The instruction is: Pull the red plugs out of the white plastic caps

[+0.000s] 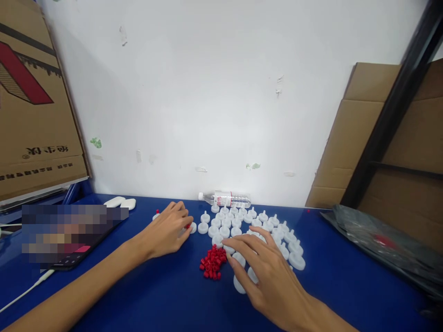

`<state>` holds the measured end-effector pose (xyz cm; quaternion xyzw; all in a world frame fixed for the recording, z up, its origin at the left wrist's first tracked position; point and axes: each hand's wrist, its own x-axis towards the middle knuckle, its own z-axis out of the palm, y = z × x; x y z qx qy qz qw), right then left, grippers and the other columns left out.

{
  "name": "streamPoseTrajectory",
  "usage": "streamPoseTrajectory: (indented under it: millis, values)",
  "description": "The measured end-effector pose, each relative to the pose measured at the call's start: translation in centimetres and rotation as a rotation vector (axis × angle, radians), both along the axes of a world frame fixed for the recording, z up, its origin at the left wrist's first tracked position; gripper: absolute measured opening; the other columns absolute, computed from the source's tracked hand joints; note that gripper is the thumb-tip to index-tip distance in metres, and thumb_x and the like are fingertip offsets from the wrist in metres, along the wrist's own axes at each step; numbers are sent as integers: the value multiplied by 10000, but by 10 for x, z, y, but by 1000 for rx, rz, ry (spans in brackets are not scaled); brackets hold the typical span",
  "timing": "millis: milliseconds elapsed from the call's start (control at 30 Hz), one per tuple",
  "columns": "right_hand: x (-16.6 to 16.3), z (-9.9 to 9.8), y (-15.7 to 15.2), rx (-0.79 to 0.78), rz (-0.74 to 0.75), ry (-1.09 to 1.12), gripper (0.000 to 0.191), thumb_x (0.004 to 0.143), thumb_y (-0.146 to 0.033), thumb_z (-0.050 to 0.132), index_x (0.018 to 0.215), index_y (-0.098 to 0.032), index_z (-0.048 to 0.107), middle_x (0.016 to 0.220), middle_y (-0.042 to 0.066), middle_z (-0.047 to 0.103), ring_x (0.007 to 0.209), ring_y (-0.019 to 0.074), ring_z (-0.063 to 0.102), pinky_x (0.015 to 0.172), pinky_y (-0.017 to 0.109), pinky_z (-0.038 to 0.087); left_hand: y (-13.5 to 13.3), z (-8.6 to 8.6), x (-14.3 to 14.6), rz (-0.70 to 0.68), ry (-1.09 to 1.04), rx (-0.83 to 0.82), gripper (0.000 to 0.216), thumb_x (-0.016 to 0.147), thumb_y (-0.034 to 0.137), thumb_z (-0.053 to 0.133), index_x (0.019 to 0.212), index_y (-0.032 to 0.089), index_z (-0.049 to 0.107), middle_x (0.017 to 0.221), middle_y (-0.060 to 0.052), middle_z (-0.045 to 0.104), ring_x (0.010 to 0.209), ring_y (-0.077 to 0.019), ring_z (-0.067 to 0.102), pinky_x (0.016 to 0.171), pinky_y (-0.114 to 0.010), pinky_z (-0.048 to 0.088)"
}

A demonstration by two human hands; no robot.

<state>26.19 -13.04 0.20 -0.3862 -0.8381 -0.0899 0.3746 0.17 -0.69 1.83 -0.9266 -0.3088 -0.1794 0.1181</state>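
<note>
On the left, my left hand (169, 231) has its fingers curled round a white nozzle cap (193, 228) with a small red tip cap (188, 226) on it; the hand partly hides the piece. Another red-tipped nozzle cap (157, 214) stands just behind that hand. My right hand (266, 272) is spread over the group of white nozzle caps (224, 232), fingers apart. Its index fingertip and thumb are close to a white cap at the front of the group; whether they touch is unclear. Beside them lies a pile of loose red tip caps (212, 263).
A clear plastic bottle (231, 199) lies along the wall behind the caps. At left are a phone (74, 258) with a white cable (44, 276) and a white earbud case (128, 204). A grey plastic bag (380, 249) lies right on the blue table (166, 295). Cardboard (349, 138) leans behind.
</note>
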Motion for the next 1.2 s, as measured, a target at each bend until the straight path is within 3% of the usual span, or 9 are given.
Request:
streamPoseTrajectory:
  millis: [167,367,467,600,700,800,933,1067,1200]
  values:
    - [-1,2,-1,-37,23,18,294,990,-109,496,1226,-252,597,1109,24,693,1025,175,663,1168,557,275,7,-5,-2,25,-17,-10,232,1002,263,502,872,170,670,841,-70,624,886,-255,502,783,-391,343]
    - [-2,3,-2,-36,43,22,305,981,-96,504,1224,-258,592,1066,5,695,956,159,662,1118,502,333,-5,-5,5,-7,-48,-82,169,976,261,545,864,192,651,888,-38,656,929,-236,525,830,-384,384]
    - [-3,3,-2,-39,54,25,276,981,-96,502,1189,-251,598,1057,8,692,947,158,661,1114,492,332,-8,-8,8,5,-68,-92,107,951,218,546,966,191,648,1003,-54,662,969,-249,530,852,-406,406]
    - [-3,2,-2,-42,56,22,283,978,-86,504,1190,-251,594,1056,2,691,939,153,656,1117,488,316,-5,-18,10,-10,-76,-77,418,908,92,487,1306,200,557,1276,-100,595,1162,-287,502,959,-459,417]
    - [-3,2,-2,-38,57,26,305,975,-79,511,1211,-257,587,1060,-10,696,942,146,658,1123,477,308,-1,-27,10,-78,-15,-54,714,815,-27,449,1485,217,413,1452,-100,513,1362,-305,392,1086,-499,343]
    - [-4,2,-2,-28,57,31,307,970,-82,519,1210,-260,588,1052,-12,704,942,149,664,1112,468,325,0,-29,9,-130,-2,-45,646,815,-50,452,1413,190,503,1390,-91,582,1369,-304,390,1095,-489,328]
    - [-4,2,-1,-32,56,17,310,975,-90,507,1219,-265,583,1044,-6,709,939,162,670,1105,480,342,2,-22,9,-148,-61,-34,296,955,31,488,1117,196,673,1100,-52,700,1119,-266,533,934,-431,395]
    - [-2,1,0,-61,10,-5,332,997,-124,494,1285,-279,551,1096,4,707,990,178,669,1117,499,340,-4,-16,12,-184,-195,-8,186,999,103,551,1094,204,676,1044,-34,718,1006,-237,533,862,-396,389]
    - [1,-4,1,-87,-70,-36,486,1004,-258,562,1465,-266,408,1243,54,671,1123,216,636,1146,530,321,-26,-11,25,-329,-461,-51,74,981,181,639,1047,199,667,969,-17,723,950,-207,527,847,-349,415]
